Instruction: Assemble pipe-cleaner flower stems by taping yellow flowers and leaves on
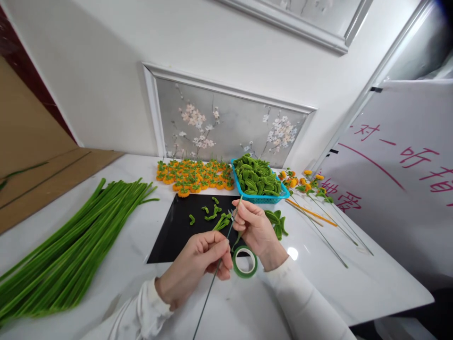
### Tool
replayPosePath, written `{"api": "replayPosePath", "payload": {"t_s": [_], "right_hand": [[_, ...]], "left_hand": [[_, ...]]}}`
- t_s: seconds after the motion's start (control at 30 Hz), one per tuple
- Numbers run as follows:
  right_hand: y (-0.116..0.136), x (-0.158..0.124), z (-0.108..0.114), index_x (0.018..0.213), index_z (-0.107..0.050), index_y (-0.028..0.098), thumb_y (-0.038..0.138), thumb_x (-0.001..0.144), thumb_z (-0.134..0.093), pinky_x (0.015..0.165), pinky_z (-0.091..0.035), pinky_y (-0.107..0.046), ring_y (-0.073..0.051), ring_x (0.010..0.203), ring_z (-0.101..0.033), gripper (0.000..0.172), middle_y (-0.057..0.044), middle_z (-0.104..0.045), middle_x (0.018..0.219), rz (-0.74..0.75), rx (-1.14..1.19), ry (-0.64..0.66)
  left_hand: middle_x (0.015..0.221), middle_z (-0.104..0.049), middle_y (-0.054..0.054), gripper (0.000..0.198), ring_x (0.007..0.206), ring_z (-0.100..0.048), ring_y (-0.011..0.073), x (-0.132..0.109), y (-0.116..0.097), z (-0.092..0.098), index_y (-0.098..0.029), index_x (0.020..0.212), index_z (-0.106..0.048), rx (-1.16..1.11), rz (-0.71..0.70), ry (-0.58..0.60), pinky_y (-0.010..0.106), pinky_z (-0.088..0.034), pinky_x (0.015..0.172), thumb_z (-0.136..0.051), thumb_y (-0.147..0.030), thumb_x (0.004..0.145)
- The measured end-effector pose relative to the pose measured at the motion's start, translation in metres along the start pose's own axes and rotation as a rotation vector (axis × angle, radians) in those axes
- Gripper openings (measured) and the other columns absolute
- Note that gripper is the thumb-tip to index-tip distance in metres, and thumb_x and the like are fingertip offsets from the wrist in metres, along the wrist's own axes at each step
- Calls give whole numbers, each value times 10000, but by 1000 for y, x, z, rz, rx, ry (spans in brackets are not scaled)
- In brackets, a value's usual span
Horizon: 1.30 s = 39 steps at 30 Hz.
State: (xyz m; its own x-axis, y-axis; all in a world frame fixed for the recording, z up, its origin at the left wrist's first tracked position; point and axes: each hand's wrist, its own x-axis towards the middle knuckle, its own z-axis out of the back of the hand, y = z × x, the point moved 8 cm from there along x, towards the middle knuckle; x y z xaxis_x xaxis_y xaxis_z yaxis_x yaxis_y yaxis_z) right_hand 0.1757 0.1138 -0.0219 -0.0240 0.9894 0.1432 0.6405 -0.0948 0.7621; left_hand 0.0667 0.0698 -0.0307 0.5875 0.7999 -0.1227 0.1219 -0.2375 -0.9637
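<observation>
A thin green stem wire (pixel 208 295) runs slanting between my two hands. My left hand (pixel 201 257) pinches it about midway, fingers closed. Higher up, near the wire's top end, the fingertips of my right hand (pixel 256 226) are closed on it. A roll of green floral tape (pixel 245 262) is beside my right wrist, and a strip of tape (pixel 236 242) rises from it toward the right hand. Behind the hands is a black mat (pixel 177 231) with several short bent green chenille pieces (pixel 212 212). Part of a metal tool shows behind my right fingers, mostly hidden.
At left lies a bundle of green chenille stems (pixel 81 245). Orange chenille flowers (pixel 184 191) line the wall. Green leaves fill a blue basket (pixel 264 199), and more leaves (pixel 278 223) lie near my right wrist. Finished flower stems (pixel 307 182) spread at right by a whiteboard (pixel 399 189).
</observation>
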Motion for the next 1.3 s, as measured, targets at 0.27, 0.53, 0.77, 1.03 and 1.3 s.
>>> {"api": "replayPosePath", "payload": {"t_s": [0.27,0.53,0.77,1.03,1.3], "right_hand": [[4,-1,-3,821,-711,150,263,715,-750,424,-241,-173,-63,521,-309,160,42,-406,563,2,-25,35],[3,0,-4,768,-700,163,288,692,-762,423,-240,-184,-74,530,-324,159,32,-436,582,0,-59,40],[4,-2,-7,728,-671,165,294,701,-759,426,-248,-186,-70,535,-331,158,22,-468,624,5,-61,68],[2,-1,-7,720,-672,157,273,713,-746,439,-242,-191,-65,529,-323,138,33,-450,591,11,-86,69],[-3,-2,-9,737,-695,155,276,721,-743,438,-232,-189,-65,535,-333,131,20,-472,605,-10,-84,101]], "left_hand": [[529,-583,2,280,435,-477,77,-1,0,-6,-141,684,-562,-111,-8,81,183,-351,460,-552,-353,867],[483,-520,-19,277,383,-401,69,-2,5,-13,-153,695,-536,-206,21,158,191,-293,413,-516,-348,890],[482,-511,-33,287,367,-400,59,-1,9,-14,-158,731,-530,-227,41,168,180,-307,401,-476,-379,906],[533,-616,-21,251,422,-508,80,1,2,-3,-178,703,-474,-69,-15,14,190,-384,462,-616,-341,830],[553,-635,10,258,418,-509,80,0,6,-10,-164,716,-513,-147,-8,116,189,-362,450,-511,-348,898]]}}
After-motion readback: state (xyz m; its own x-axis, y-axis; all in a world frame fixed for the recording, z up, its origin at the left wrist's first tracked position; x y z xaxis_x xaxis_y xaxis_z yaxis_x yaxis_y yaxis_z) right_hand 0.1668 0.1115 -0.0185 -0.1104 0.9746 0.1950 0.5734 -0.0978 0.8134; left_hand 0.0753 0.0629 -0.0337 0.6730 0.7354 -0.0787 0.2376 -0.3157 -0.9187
